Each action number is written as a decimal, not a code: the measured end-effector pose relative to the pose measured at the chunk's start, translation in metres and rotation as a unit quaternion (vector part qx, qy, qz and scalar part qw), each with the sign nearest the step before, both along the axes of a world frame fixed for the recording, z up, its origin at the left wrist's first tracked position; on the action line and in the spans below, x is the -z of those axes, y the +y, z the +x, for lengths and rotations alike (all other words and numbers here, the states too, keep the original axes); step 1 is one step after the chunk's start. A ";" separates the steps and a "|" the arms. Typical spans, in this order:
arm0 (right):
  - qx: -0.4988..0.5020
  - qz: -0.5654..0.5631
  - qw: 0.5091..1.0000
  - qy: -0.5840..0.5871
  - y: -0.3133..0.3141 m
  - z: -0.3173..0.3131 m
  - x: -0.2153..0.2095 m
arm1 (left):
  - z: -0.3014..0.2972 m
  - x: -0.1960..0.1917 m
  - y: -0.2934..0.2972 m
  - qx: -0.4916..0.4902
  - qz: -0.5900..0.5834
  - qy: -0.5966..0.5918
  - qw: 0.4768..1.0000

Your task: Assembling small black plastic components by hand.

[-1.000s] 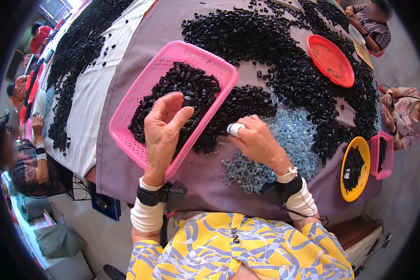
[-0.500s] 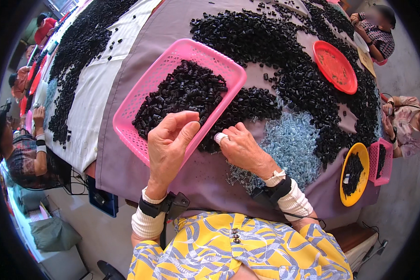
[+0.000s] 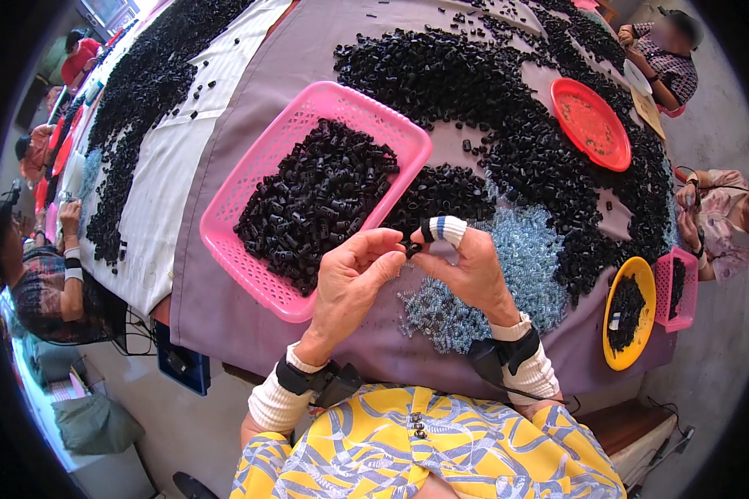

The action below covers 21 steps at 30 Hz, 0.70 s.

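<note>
1. Both hands have come together since half a second ago: my feed showed the right hand (image 3: 468, 268) down by the black heap (image 3: 451, 193), and it now meets the left hand (image 3: 351, 279), which has shifted rightward, off the pink basket's near side.
2. I see a small black piece (image 3: 410, 248) right between the two sets of fingertips, just beyond the basket's near right corner and above the cloth (image 3: 374, 337).
3. Each hand is drawn to a narrow thumb-and-index pinch on that piece, left from one side, right from the other.
4. Fingertips cover most of the piece, so I cannot make out its shape, nor whether there is more than one.
5. On the right index finger I see a striped white sleeve (image 3: 448, 229); its dark end blends with the black pieces behind.
6. Left fingers point up and to the right; right fingers bend inward, knuckles high.
7. Pink basket (image 3: 341, 96), loaded with black parts (image 3: 316, 191), stands left of the pinch; clear beads (image 3: 524, 258) lie right, partly behind the right hand.
</note>
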State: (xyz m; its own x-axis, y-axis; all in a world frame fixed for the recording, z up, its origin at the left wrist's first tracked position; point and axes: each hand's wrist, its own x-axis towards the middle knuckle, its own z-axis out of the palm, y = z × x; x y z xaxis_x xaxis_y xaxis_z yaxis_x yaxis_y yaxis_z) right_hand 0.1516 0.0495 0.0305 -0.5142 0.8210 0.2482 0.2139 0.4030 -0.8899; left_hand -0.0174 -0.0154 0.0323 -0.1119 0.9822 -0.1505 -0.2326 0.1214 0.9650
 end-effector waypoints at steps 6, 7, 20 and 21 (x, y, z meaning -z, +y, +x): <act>-0.026 0.083 0.996 0.013 0.015 0.002 0.000 | 0.001 0.005 0.010 0.041 -0.010 -0.083 0.996; -0.039 0.111 0.993 0.032 0.015 0.000 -0.001 | 0.001 0.007 0.011 0.041 -0.011 -0.083 0.996; -0.068 0.254 0.927 -0.267 0.004 0.005 0.053 | -0.007 0.005 0.013 -0.018 0.008 -0.159 0.987; -0.072 0.285 0.906 -0.304 0.004 0.004 0.055 | -0.007 0.006 0.012 -0.014 0.003 -0.156 0.988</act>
State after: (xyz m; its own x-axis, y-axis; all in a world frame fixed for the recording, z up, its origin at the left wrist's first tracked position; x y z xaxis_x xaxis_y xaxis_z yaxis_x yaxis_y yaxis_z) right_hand 0.1552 0.0532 -0.0248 -0.7894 0.5620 0.2472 0.5034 0.8229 -0.2633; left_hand -0.0248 -0.0035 0.0263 -0.0872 0.9805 -0.1762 -0.5223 0.1056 0.8462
